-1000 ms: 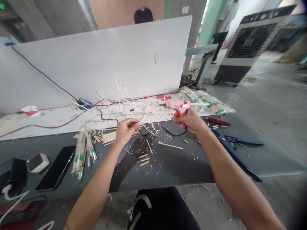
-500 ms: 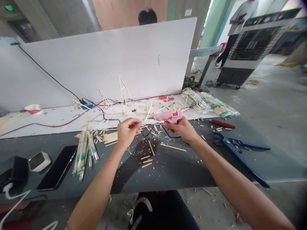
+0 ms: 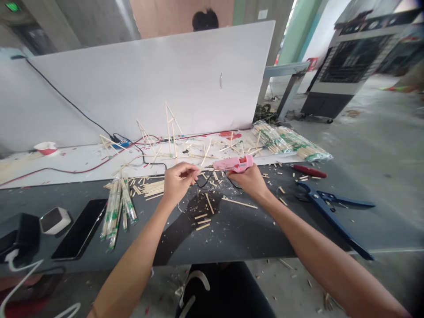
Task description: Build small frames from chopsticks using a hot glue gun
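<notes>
Gripping the pink glue gun [image 3: 232, 164], the right hand [image 3: 251, 180] has its fingers wrapped round the handle; the body lies horizontal, nozzle pointing left. The left hand [image 3: 179, 180] pinches a short bamboo stick [image 3: 195, 173], fingertips pressed together on it. Versus a second ago: the gun was upright over by the chopstick packs [image 3: 291, 143], now it's swung left and levelled, nozzle just beside the stick's tip above the grey table [image 3: 251, 229]. Blue cutter [image 3: 331, 210] lies well apart to the right.
</notes>
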Demonstrator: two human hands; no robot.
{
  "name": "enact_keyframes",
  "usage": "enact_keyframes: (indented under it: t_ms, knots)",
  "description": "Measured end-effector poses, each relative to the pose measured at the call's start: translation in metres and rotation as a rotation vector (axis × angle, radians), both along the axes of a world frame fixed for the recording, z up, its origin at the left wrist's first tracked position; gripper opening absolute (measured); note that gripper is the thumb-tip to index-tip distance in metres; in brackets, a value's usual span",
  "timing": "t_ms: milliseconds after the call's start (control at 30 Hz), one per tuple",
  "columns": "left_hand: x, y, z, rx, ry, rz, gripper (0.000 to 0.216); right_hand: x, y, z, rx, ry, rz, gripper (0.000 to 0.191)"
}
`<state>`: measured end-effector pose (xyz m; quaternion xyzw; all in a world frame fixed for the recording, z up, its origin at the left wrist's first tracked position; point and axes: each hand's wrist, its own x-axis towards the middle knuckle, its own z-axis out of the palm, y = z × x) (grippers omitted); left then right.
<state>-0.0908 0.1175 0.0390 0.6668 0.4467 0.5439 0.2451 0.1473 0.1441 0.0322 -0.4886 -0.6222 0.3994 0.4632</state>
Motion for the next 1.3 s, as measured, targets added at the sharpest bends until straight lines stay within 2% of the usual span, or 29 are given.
enact_keyframes:
  t_ms: [600, 1033, 1167, 1300]
  knots:
    - [0.001, 0.000, -0.001, -0.061, -0.019, 0.019, 0.012, 0.001, 0.003, -0.003, -0.039, -0.007, -0.006, 0.014]
    - [0.001, -0.001, 0.001, -0.098, -0.017, 0.000, 0.022, 0.004, 0.003, -0.002, -0.059, 0.068, 0.026, 0.022]
    - [0.000, 0.001, 0.000, -0.108, -0.029, -0.003, 0.023, 0.017, 0.018, -0.006, -0.155, 0.029, -0.059, 0.034]
    - [-0.002, 0.001, -0.001, -0.117, -0.028, -0.012, 0.022, 0.034, 0.042, -0.019, -0.256, -0.151, -0.152, 0.032]
